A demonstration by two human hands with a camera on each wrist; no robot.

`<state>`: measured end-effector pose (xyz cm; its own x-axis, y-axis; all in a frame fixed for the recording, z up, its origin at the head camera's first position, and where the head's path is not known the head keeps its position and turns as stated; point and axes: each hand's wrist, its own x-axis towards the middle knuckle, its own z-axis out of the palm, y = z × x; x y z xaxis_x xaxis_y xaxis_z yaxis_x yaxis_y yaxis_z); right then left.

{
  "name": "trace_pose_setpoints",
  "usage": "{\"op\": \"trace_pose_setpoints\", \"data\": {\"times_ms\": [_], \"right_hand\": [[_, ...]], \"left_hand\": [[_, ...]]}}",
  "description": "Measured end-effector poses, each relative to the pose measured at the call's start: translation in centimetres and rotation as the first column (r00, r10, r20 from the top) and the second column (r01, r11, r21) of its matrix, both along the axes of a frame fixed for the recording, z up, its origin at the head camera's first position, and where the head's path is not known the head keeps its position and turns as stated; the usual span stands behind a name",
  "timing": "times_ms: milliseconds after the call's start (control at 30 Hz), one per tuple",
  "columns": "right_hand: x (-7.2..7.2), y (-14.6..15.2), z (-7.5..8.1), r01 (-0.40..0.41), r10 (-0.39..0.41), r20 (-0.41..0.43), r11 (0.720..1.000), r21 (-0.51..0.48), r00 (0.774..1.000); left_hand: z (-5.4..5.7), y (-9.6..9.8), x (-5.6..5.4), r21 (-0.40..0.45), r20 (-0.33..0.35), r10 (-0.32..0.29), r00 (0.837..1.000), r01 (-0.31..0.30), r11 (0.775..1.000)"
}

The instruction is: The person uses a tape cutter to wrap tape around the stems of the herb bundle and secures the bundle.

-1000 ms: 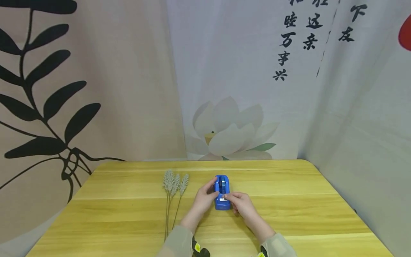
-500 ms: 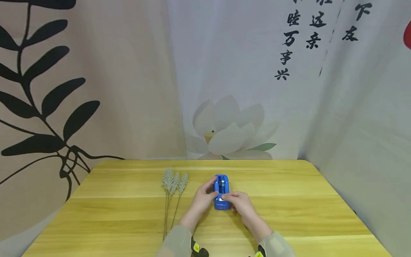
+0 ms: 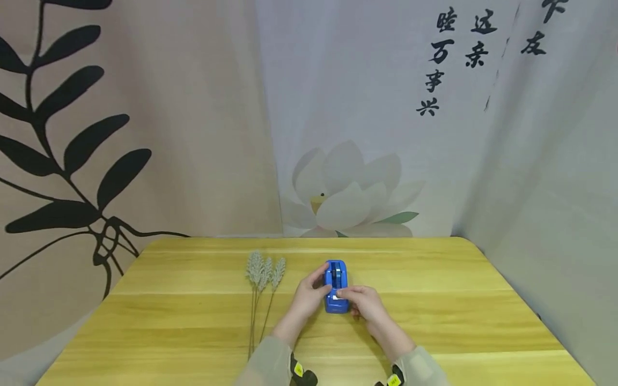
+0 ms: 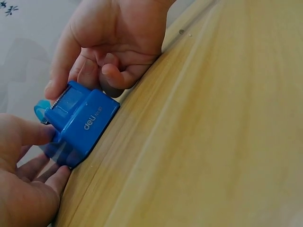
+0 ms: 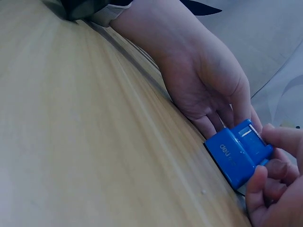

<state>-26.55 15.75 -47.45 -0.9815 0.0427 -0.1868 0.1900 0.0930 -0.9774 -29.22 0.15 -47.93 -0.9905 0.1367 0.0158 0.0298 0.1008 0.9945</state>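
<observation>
A blue tape dispenser (image 3: 336, 305) with a "deli" label stands on the table, its serrated cutter toward me. My left hand (image 3: 305, 297) grips its left side, thumb near the middle and index finger toward the far end; the left wrist view shows the left hand's fingertips (image 4: 64, 172) low on the dispenser's wall. From the right, my right hand (image 3: 369, 308) reaches over the cutter, thumb and index together at the tape's edge, the other fingers curled below. In the right wrist view the right hand's fingertip (image 5: 268, 131) is right at the teeth. The pinched tape is mostly hidden.
Several dried grass stems with fluffy grey heads (image 3: 260, 271) lie left of the left hand. The wooden table (image 3: 458, 305) has its far edge against a printed curtain (image 3: 203, 134). Light sleeves (image 3: 265, 364) cover both forearms.
The camera view shifts slightly. Both hands and the tape dispenser keep nearly the same places; the right fingertips move only a little at the cutter.
</observation>
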Motion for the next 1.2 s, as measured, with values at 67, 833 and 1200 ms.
{"op": "trace_pose_setpoints", "data": {"times_ms": [67,833,1200], "right_hand": [[-0.03,0.06,0.06,0.002,-0.002,-0.001,1.0,0.004,1.0],[0.37,0.33,-0.09,-0.011,0.012,0.006,0.999,-0.049,1.0],[0.44,0.01,0.08,0.037,-0.039,-0.035,0.998,-0.05,0.999]], "left_hand": [[-0.03,0.07,-0.02,0.004,-0.003,0.005,1.0,-0.005,1.0],[-0.43,0.13,0.15,-0.022,-0.013,0.012,1.0,-0.012,1.0],[-0.23,0.26,-0.36,-0.012,-0.006,0.018,1.0,-0.018,1.0]]}}
